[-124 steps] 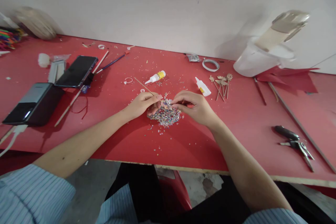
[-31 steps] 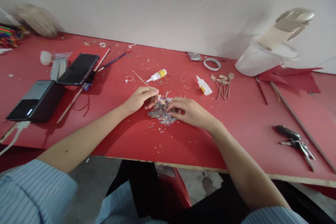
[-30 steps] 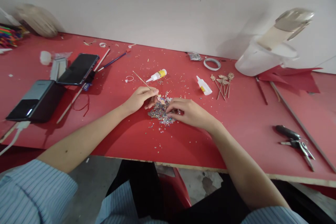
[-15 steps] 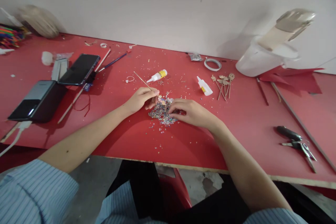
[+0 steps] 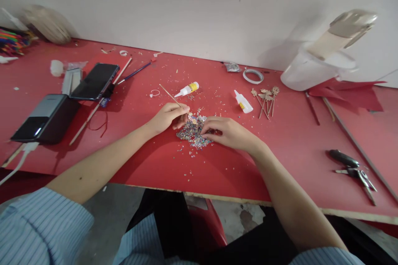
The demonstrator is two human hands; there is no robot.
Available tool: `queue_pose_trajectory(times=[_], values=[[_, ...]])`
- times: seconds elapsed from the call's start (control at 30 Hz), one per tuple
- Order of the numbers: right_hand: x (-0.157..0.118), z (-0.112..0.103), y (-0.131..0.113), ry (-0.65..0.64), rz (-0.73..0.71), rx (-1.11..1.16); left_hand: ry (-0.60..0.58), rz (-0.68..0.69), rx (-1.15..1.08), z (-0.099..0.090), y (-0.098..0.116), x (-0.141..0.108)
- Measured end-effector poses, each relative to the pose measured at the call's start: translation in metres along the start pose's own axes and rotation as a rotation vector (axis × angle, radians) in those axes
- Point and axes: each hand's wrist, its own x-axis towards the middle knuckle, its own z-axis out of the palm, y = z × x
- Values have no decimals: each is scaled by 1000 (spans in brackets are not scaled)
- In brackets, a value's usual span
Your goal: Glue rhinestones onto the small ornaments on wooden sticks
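Observation:
Between the thumb and fingers of my left hand (image 5: 172,116) is a thin stick (image 5: 169,94), its bare end slanting up and away to the left. The stick's lower end, with a small pale decorated piece (image 5: 192,119) on it, is over a heap of silvery sequins (image 5: 195,134). My right hand (image 5: 224,131) is at the right side of this heap, fingers bent and their tips pinched together in the sequins. Whatever those fingertips hold is too small to make out. Behind the hands lie two small glue bottles, one (image 5: 188,89) on its side by the left hand, another (image 5: 243,102) farther right.
Several gold-topped sticks (image 5: 266,101) lie right of the bottles, near a tape roll (image 5: 253,76). A white bucket (image 5: 314,70) stands back right, keys (image 5: 354,172) front right. To the left are a phone (image 5: 95,81), a power bank (image 5: 43,118) and a paintbrush (image 5: 135,72).
Both hands keep nearly the same pose at the sequins. The whole view has shifted very slightly; no object has visibly moved on the table.

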Motion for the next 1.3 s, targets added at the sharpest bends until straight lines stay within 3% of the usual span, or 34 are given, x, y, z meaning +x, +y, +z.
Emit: queue_pose_trajectory(times=[0.5,0.7,0.87,1.1,1.3], values=[[0,-2,-2,21,-1,71,3,-6,-3,-1,-1,0],[-3,-9,-9,199,-5,203,0,-1,-17,1,1,0],[-2,-8,-9,371,5,173,-42,6,-4,7,7,-3],[0,-6,-11,423,-8,95,-68,35,-16,13,10,-5],[0,-6,-12,491,-13,23,-1,54,-31,18,13,-6]])
